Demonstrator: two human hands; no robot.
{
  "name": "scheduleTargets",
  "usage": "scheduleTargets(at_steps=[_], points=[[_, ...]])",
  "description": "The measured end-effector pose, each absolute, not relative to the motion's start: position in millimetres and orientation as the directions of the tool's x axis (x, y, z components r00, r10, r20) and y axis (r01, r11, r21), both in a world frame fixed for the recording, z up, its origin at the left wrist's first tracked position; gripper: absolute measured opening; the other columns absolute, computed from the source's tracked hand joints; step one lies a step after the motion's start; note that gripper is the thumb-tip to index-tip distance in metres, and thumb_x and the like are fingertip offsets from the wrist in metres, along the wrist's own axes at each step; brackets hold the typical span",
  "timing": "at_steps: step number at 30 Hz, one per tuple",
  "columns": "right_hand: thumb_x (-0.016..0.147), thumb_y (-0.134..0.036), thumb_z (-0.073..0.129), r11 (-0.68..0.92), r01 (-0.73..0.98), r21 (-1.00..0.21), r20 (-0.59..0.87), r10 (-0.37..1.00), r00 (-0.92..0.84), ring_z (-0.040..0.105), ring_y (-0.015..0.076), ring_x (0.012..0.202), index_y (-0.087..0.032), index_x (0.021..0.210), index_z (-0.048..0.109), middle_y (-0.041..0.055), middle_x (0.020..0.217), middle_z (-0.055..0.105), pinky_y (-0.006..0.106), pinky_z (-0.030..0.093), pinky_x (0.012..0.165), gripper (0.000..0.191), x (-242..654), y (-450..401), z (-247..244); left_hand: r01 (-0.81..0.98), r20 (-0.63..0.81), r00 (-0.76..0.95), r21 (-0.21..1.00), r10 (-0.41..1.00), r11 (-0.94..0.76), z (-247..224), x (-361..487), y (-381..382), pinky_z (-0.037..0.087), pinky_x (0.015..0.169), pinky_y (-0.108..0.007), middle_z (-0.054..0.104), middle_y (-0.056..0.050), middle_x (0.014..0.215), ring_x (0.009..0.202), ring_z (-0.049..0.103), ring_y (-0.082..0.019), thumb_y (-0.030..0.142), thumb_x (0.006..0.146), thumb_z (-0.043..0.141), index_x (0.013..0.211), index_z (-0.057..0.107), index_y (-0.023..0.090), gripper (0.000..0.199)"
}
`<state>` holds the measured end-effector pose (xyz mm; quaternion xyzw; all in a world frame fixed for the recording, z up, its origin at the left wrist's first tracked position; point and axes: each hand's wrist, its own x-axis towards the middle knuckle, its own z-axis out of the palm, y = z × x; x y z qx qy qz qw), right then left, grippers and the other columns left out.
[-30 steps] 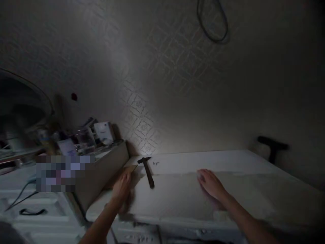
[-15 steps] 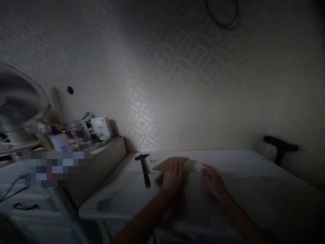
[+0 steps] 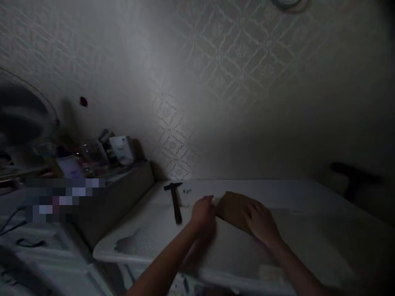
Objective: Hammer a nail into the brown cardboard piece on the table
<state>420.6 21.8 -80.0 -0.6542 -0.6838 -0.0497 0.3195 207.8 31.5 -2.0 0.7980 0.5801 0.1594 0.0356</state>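
Note:
A thin brown board (image 3: 235,208), perhaps wood or cardboard, is at the middle of the white table (image 3: 148,242). My right hand (image 3: 262,224) grips its right side, with the fingers over its upper face and the thumb hidden. At the board's left corner, my left hand (image 3: 203,213) is closed with the index finger pointing right. A small pale patch shows by its fingertips; what the hand pinches is too blurred to name. Left of my left hand lies a hammer (image 3: 175,203) with a dark handle. Several tiny metal pieces (image 3: 187,191), perhaps nails, lie behind it.
A grey cabinet side (image 3: 123,193) borders the table on the left, with bottles, a white box (image 3: 121,148) and a fan (image 3: 24,111) on top. Behind stands a patterned wall (image 3: 216,102). A dark T-shaped object (image 3: 354,176) stands beyond the right edge.
The brown board has moved right and turned, passing from my left hand to my right. My left hand has drawn slightly left, off the board's face. The view has shifted a little.

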Motion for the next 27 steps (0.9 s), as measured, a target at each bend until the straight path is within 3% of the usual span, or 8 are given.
scheduleTargets(at_steps=[4,9,15,27], points=[[0.091,-0.037,0.029,0.172,0.954,-0.245,0.418,0.907,-0.056,0.036,0.0287,0.128,-0.022,0.124,0.053,0.0106,0.137,0.045,0.059,0.027,0.1,0.044,424,28,-85,0.975,0.218,0.109,0.167,0.97,-0.147,0,159,56,0.038,0.1,-0.03,0.056,-0.011,0.126,0.116,0.052,-0.02,0.014,0.086,0.04,0.125,0.052,0.013,0.041],[0.091,-0.037,0.028,0.279,0.937,-0.213,0.388,0.904,-0.181,0.036,0.0251,0.128,-0.026,0.126,0.051,0.0081,0.137,0.045,0.056,0.03,0.1,0.044,433,39,-83,0.984,0.197,-0.098,0.164,0.976,0.065,3,113,80,0.045,0.088,-0.03,0.062,-0.01,0.118,0.107,0.059,-0.022,0.015,0.085,0.042,0.122,0.056,0.018,0.04],[0.09,-0.039,0.029,0.332,0.919,-0.213,0.444,0.871,-0.212,0.042,0.0236,0.124,-0.029,0.123,0.054,0.0054,0.135,0.048,0.052,0.033,0.099,0.042,436,45,-84,0.989,0.187,-0.072,0.138,0.98,0.046,2,96,106,0.045,0.085,-0.031,0.066,-0.009,0.111,0.104,0.06,-0.022,0.017,0.085,0.043,0.111,0.065,0.021,0.034],[0.09,-0.04,0.03,0.348,0.915,-0.204,0.45,0.864,-0.228,0.041,0.0226,0.125,-0.03,0.124,0.053,0.0038,0.134,0.049,0.048,0.033,0.1,0.042,437,44,-83,0.994,0.209,0.042,0.085,0.977,-0.061,-2,118,143,0.043,0.087,-0.035,0.067,-0.009,0.105,0.107,0.056,-0.026,0.024,0.081,0.052,0.1,0.068,0.02,0.025]])
